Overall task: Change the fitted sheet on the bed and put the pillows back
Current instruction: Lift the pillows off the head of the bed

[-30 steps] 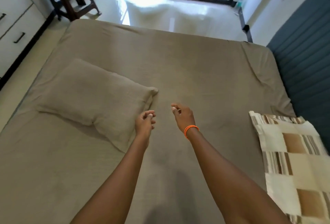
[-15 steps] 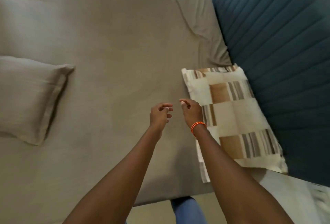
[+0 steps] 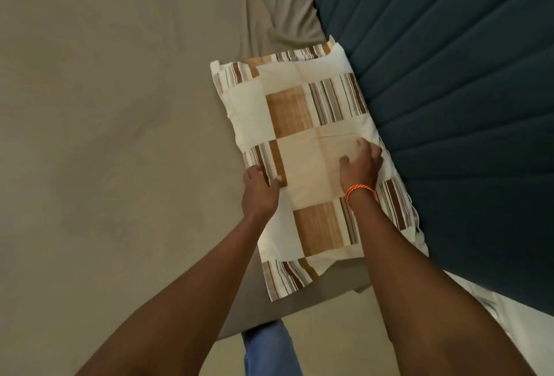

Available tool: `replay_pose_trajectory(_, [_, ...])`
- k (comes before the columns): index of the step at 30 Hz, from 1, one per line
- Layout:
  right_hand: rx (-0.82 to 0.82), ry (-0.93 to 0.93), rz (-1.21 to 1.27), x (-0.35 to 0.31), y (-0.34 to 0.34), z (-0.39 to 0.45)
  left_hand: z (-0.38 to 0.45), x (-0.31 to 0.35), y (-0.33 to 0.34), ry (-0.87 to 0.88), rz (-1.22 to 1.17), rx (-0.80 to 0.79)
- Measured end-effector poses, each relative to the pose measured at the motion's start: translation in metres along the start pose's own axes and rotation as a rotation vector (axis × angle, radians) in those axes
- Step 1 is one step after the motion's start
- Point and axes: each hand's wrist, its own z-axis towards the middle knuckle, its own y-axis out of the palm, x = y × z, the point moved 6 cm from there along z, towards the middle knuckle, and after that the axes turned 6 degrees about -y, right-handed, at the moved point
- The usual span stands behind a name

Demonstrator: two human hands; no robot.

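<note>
A taupe fitted sheet (image 3: 120,135) covers the mattress, wrinkled near its far corner. A cream, brown and striped patchwork pillow (image 3: 311,105) lies on the sheet along the headboard, its near end reaching over the mattress edge. My left hand (image 3: 260,192) grips the pillow's left edge, thumb on top. My right hand (image 3: 361,165), with an orange wristband, has its fingers curled into the pillow's right side next to the headboard. The plain taupe pillow is out of view.
A dark blue padded headboard (image 3: 449,75) runs along the right, close against the pillow. Below the mattress edge I see pale floor (image 3: 329,330) and my leg in blue jeans (image 3: 266,348). A white surface shows at the lower right.
My view swung right, from the taupe pillow to the patchwork one. Both hands moved from hovering above the sheet onto the patchwork pillow and took hold of it.
</note>
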Motion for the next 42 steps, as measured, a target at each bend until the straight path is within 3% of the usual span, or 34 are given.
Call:
replay_pose_trajectory(2, [0.014,-0.035,-0.165,0.007,-0.001,0.009,0.009,-0.006,0.007,-0.048,0.021,-0.011])
replay_pose_trajectory(5, [-0.001,0.028,-0.314,0.016,0.004,0.018,0.031,-0.029,0.014,-0.243,-0.159,-0.079])
replay_pose_trajectory(7, [-0.083,0.143,-0.246,0.030,0.010,0.028,0.036,-0.030,0.012,-0.347,-0.379,-0.182])
replay_pose_trajectory(10, [-0.202,0.276,-0.032,0.033,0.014,0.042,0.028,-0.013,0.006,-0.323,-0.582,-0.346])
replay_pose_trajectory(12, [-0.243,0.274,0.035,0.019,0.013,0.040,0.023,-0.011,-0.005,-0.305,-0.644,-0.316])
replay_pose_trajectory(19, [-0.141,0.222,0.303,-0.063,0.047,-0.040,0.018,-0.046,-0.111,-0.181,-0.696,-0.074])
replay_pose_trajectory(22, [-0.132,0.210,0.339,-0.110,0.084,-0.090,0.007,-0.081,-0.178,-0.151,-0.721,0.033])
replay_pose_trajectory(27, [-0.169,0.023,0.298,-0.221,0.145,-0.207,-0.024,-0.181,-0.305,-0.126,-0.831,0.194])
replay_pose_trajectory(30, [-0.211,-0.062,0.278,-0.265,0.166,-0.241,-0.043,-0.212,-0.344,-0.160,-0.870,0.235])
replay_pose_trajectory(35, [-0.352,-0.257,0.219,-0.412,0.246,-0.362,-0.070,-0.312,-0.494,-0.169,-1.050,0.388])
replay_pose_trajectory(42, [-0.399,-0.551,0.191,-0.606,0.346,-0.493,-0.068,-0.414,-0.684,-0.187,-1.162,0.573])
